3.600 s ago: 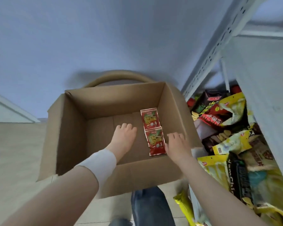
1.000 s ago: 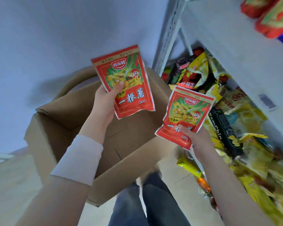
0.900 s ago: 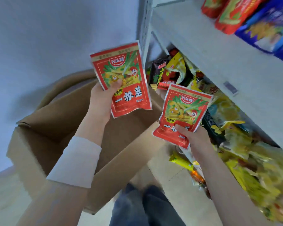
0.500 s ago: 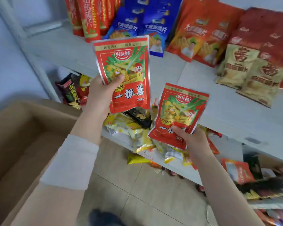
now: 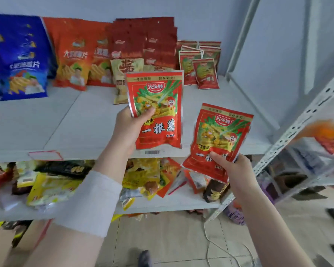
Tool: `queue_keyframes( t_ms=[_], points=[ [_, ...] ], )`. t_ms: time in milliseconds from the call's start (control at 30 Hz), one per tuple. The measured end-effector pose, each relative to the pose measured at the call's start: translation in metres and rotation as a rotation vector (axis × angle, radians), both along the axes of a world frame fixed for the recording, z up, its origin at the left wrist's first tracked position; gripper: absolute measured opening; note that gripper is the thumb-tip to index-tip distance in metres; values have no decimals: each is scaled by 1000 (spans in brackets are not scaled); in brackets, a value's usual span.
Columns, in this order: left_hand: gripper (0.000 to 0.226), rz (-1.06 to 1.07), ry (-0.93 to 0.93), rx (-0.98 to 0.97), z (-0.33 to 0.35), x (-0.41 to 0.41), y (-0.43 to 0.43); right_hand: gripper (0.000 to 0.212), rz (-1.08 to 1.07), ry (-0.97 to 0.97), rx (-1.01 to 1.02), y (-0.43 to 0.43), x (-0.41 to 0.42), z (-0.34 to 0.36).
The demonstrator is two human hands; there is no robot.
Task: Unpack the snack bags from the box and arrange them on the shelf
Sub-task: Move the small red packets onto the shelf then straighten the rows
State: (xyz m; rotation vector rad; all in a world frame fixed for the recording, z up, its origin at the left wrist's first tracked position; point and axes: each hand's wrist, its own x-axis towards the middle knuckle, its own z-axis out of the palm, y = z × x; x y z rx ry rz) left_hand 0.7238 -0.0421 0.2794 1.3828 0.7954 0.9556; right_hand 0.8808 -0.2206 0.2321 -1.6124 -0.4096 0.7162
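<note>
Before the shelf (image 5: 96, 120), each hand carries one red snack bag, raised and clear of the board.

**Grip state**
- Left hand (image 5: 129, 130): closed on the left bag (image 5: 158, 112). Thumb lies across the printed face, fingers go behind. Hold is at the left edge, about mid-height. Bag stands upright.
- Right hand (image 5: 233, 166): closed on the right bag (image 5: 218, 139). Thumb presses the lower face, fingers go behind. Hold is at the bottom right corner. Bag tilts slightly.

**Location**
- Both bags hang in front of the shelf edge, not yet touching it.
- Matching bags (image 5: 199, 66) already stand at the back right of the shelf, leaning on each other. Bare board lies in front of them.

**Handling (judgement)**
- Bags appear light: each is carried one-handed without sag.
- Film looks glossy and probably slippery; a pinch on a flat sealed edge should be more secure than on the puffed middle.
- Contents are likely brittle. Avoid squeezing the centre.
- Pouches are soft and may topple unless leaned against the standing row.

**Not visible or unclear**
- Fingers behind both bags are hidden.
- Box is largely out of frame; its remaining contents cannot be determined.
- Lower shelf items (image 5: 50, 182) are blurred and jumbled.
- Small print on the packs is illegible.
</note>
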Motion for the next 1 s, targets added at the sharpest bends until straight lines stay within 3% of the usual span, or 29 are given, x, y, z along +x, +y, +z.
queue_keyframes(
  t_ms=[167,400,600,867,1000],
  points=[
    [10,-40,40,-6,-7,70,22,17,-38,-29,-3,13,63,5],
    [6,2,100,33,-22,165,97,18,-87,-142,-52,107,156,7],
    [14,37,200,27,-37,237,164,40,-53,-128,-164,190,225,-3],
    [27,107,320,34,-61,311,223,39,95,-212,-231,280,301,-20],
    [29,168,384,32,-68,324,234,81,150,-417,-319,304,325,-39]
  ],
)
